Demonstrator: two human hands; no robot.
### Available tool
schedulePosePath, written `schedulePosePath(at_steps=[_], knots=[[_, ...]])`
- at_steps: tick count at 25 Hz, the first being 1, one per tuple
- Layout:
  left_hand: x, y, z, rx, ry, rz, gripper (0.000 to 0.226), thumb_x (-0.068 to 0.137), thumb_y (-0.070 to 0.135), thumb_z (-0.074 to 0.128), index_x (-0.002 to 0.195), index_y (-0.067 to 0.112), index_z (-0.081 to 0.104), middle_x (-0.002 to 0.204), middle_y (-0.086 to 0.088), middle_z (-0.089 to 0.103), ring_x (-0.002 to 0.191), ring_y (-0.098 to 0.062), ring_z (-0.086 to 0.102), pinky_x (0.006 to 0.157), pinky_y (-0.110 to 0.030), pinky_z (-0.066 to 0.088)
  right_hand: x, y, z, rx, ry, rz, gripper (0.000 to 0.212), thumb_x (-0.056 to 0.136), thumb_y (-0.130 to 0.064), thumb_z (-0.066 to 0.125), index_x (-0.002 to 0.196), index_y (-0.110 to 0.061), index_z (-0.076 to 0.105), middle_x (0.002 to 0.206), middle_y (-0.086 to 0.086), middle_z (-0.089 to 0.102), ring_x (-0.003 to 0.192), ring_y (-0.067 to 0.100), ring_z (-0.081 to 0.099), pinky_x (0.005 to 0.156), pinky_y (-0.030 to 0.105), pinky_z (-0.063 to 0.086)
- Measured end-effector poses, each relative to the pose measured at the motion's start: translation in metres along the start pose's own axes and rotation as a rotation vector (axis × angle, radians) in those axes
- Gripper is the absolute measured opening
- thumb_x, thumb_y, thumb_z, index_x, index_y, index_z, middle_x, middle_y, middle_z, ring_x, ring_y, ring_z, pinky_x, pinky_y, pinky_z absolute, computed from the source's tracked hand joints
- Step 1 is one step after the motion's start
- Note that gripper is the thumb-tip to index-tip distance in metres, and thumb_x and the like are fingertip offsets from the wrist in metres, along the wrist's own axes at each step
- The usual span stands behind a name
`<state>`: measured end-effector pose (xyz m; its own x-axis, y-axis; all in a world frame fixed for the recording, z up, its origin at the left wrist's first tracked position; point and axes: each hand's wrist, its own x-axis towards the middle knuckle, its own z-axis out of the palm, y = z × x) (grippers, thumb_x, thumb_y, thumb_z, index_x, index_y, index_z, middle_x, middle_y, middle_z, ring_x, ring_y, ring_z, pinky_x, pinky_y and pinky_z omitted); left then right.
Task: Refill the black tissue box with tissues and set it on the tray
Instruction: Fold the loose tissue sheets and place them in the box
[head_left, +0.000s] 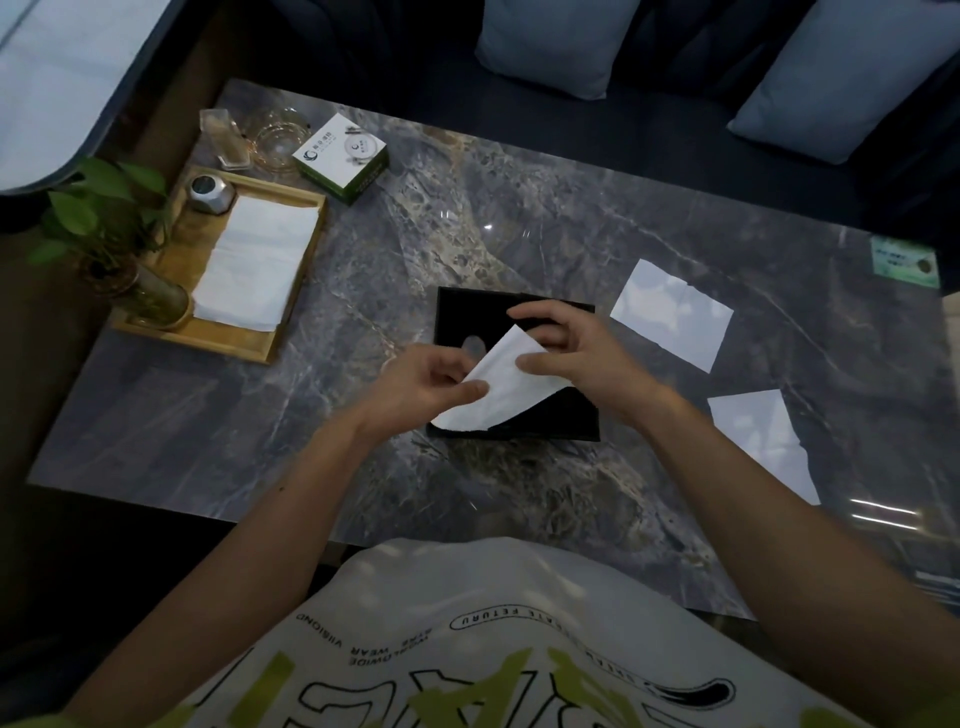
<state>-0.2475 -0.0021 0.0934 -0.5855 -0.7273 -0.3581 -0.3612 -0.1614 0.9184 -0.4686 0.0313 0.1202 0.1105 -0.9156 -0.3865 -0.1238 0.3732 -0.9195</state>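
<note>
The black tissue box (467, 317) lies flat in the middle of the marble table, its oval slot partly showing. Over it I hold a white tissue (498, 389). My left hand (431, 384) pinches the tissue's lower left part between thumb and fingers. My right hand (566, 353) pinches its upper right edge. A stack of white tissues (257, 260) lies in the wooden tray (244, 343) at the left. Two more white sheets, one (670, 314) and another (763, 441), lie on the table to the right of the box.
In the tray stand a metal-lidded jar (208, 192) and a plant in a glass vase (150, 296). Behind the tray are a glass ashtray (272, 137) and a green-and-white carton (340, 156). A sofa with blue cushions (852, 78) runs along the far side.
</note>
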Motion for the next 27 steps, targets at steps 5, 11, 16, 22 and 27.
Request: schedulePosePath(at_steps=[5, 11, 16, 22, 27], knots=[[-0.003, -0.006, 0.005, -0.283, 0.114, -0.08, 0.004, 0.087, 0.008, 0.067, 0.091, 0.006, 0.066, 0.093, -0.004, 0.073, 0.081, -0.008, 0.071, 0.064, -0.021, 0.055, -0.005, 0.019, 0.005, 0.234, -0.043, 0.243, 0.04, 0.085, -0.005, 0.07, 0.123, -0.013, 0.06, 0.117, 0.007, 0.07, 0.106, 0.023, 0.069, 0.081, 0.035, 0.058], [-0.002, -0.014, 0.014, -0.449, 0.247, -0.183, 0.004, 0.087, 0.008, 0.067, 0.089, 0.008, 0.064, 0.089, -0.006, 0.071, 0.074, -0.007, 0.072, 0.058, -0.022, 0.056, -0.009, 0.04, 0.02, 0.333, 0.116, 0.298, 0.015, 0.086, 0.0, 0.067, 0.097, -0.009, 0.063, 0.097, 0.007, 0.074, 0.09, 0.021, 0.072, 0.074, 0.032, 0.06], [0.002, -0.026, 0.02, -0.477, 0.292, -0.282, 0.009, 0.092, 0.01, 0.06, 0.084, 0.012, 0.065, 0.077, 0.004, 0.071, 0.066, -0.003, 0.07, 0.069, -0.027, 0.062, -0.003, 0.048, 0.021, 0.238, 0.211, 0.286, 0.01, 0.088, -0.001, 0.065, 0.092, -0.01, 0.063, 0.093, 0.007, 0.074, 0.086, 0.02, 0.072, 0.072, 0.033, 0.06], [0.014, -0.043, 0.02, -0.215, 0.367, -0.373, 0.011, 0.087, 0.015, 0.069, 0.097, 0.012, 0.064, 0.081, 0.0, 0.068, 0.071, -0.01, 0.066, 0.059, -0.019, 0.055, 0.015, 0.061, 0.028, 0.061, 0.275, 0.367, 0.016, 0.088, 0.002, 0.061, 0.082, -0.012, 0.061, 0.094, 0.01, 0.069, 0.089, 0.024, 0.068, 0.072, 0.036, 0.059], [0.032, -0.045, 0.023, 0.068, 0.443, -0.327, 0.019, 0.085, 0.015, 0.07, 0.095, 0.013, 0.054, 0.084, -0.005, 0.062, 0.08, -0.019, 0.062, 0.073, -0.033, 0.054, 0.03, 0.068, 0.032, -0.233, 0.33, 0.352, 0.018, 0.082, -0.01, 0.065, 0.094, -0.018, 0.055, 0.083, 0.007, 0.067, 0.081, 0.02, 0.066, 0.074, 0.035, 0.057]])
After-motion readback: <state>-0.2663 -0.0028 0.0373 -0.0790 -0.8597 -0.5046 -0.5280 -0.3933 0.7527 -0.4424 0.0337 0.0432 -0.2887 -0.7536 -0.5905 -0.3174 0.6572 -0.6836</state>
